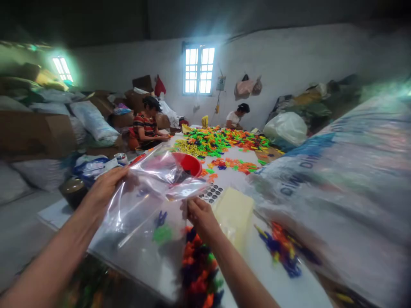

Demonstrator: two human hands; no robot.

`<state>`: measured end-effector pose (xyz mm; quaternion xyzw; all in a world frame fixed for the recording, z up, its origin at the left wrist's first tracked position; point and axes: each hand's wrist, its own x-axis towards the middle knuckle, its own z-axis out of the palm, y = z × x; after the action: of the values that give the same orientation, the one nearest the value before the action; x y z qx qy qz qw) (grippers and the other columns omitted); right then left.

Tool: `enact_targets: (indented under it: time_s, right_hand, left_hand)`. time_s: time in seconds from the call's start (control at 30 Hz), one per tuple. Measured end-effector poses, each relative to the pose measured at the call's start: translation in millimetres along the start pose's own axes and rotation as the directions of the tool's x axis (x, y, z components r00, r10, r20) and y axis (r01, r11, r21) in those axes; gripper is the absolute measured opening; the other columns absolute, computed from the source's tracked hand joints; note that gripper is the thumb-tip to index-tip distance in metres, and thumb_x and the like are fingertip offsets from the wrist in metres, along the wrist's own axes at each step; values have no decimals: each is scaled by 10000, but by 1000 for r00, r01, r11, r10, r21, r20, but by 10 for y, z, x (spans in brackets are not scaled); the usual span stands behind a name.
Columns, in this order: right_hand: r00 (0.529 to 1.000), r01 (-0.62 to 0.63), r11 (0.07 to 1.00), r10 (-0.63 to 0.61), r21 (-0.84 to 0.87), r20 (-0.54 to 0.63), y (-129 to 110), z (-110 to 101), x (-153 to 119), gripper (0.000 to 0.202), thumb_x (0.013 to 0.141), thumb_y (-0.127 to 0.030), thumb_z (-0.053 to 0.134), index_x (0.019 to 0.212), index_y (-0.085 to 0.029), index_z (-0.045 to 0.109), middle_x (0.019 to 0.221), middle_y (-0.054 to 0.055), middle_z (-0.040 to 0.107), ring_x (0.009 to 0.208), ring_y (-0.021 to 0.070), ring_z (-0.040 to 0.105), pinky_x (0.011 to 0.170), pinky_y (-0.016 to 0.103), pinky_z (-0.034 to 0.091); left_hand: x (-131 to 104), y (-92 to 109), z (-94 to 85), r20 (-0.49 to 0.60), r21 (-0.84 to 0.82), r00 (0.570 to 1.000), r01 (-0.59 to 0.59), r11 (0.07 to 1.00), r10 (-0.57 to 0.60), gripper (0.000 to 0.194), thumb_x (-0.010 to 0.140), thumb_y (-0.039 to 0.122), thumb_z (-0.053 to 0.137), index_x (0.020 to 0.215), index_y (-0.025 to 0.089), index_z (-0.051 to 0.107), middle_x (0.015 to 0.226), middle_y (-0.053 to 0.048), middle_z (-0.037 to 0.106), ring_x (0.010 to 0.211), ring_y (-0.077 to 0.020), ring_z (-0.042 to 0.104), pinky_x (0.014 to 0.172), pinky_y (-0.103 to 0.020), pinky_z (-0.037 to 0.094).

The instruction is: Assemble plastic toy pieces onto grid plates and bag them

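A large clear plastic bag [141,205] hangs between my two hands over the table [257,261]. My left hand [109,184] is closed on its upper left edge, and my right hand [202,216] pinches its right edge. Through the film I see a purple and a green piece; whether they lie in the bag or under it I cannot tell. Behind the bag stands a red basin [192,162], partly covered by the film. Below my right hand is a heap of small red, purple and green plastic pieces [197,261]. A pale yellow stack [234,209] lies right of that hand.
A sheet of round dark stickers [211,193] lies beyond the stack. Bright plastic pieces [215,141] are heaped on the far table, where two people [146,126] sit. A big stuffed sack [346,179] bulges along the right. Sacks and cartons [35,132] are piled left.
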<state>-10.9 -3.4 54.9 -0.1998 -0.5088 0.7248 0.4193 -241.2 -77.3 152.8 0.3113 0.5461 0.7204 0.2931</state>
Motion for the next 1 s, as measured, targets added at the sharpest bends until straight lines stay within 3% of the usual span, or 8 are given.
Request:
enact_targets:
  time_s: [0.1,0.27,0.5,0.6,0.67,0.73,0.83,1.0]
  right_hand:
    - [994,106,987,-106,-117,6,-88,-96,-149,374,749,-524,655,654,-166,598,604,-21,545,566,91,474,586,234,402]
    - [973,119,901,-190,-416,-134,-37,-190,-131,449,817,-539,518,554,-176,515,536,-17,498,538,102,437,555,243,364]
    - [924,201,699,-368,-687,-104,16,90,-269,305,749,-377,620,983,-183,603,840,43,620,719,163,560,653,288,455]
    - [985,171,734,-123,-657,119,47,440,-363,269,820,-427,555,919,-189,634,772,35,625,702,170,564,653,297,455]
    - [932,1,842,196,-539,306,177,660,-383,334,804,-512,559,794,-186,632,688,28,597,655,174,557,591,292,446]
    - [851,-223,907,360,-358,381,359,801,-391,403,748,-595,595,727,-192,611,675,35,580,629,173,538,559,291,434]
    - [870,-343,926,377,-160,318,563,861,-418,416,655,-610,691,736,-206,631,670,26,575,601,152,494,575,289,416]
    - [906,-207,909,318,-362,280,598,873,-353,380,661,-549,728,724,-177,681,631,11,590,602,137,498,593,268,403]
  left_hand:
    - [-182,-323,-110,3,-98,993,119,988,-119,130,741,213,650,655,136,590,572,-7,644,510,-111,579,470,-187,480]
    - [-449,-730,-352,-23,-238,993,110,965,-118,145,643,183,753,663,136,617,646,-5,671,612,-114,619,566,-173,534]
    - [-784,-725,-729,-136,-420,989,-1,907,-62,309,527,221,854,687,154,599,746,17,685,667,-109,640,622,-198,569]
    - [-906,-666,-692,-103,-393,995,-25,919,-16,324,523,264,865,643,154,585,726,14,674,627,-107,628,577,-193,545]
    - [-989,-638,-644,-37,-347,999,-29,937,17,318,548,289,854,607,151,573,754,-2,682,625,-117,630,563,-198,525]
    - [-1077,-626,-631,14,-284,998,-57,957,63,304,599,317,825,588,149,572,792,-22,689,654,-128,636,585,-209,509]
    - [-1209,-661,-728,-5,-108,987,-161,981,162,293,651,350,779,580,148,578,851,-53,695,760,-157,644,667,-237,494]
    - [-1476,-864,-997,-97,387,970,-171,906,225,231,726,312,675,598,163,554,857,-61,688,797,-164,624,740,-268,464]
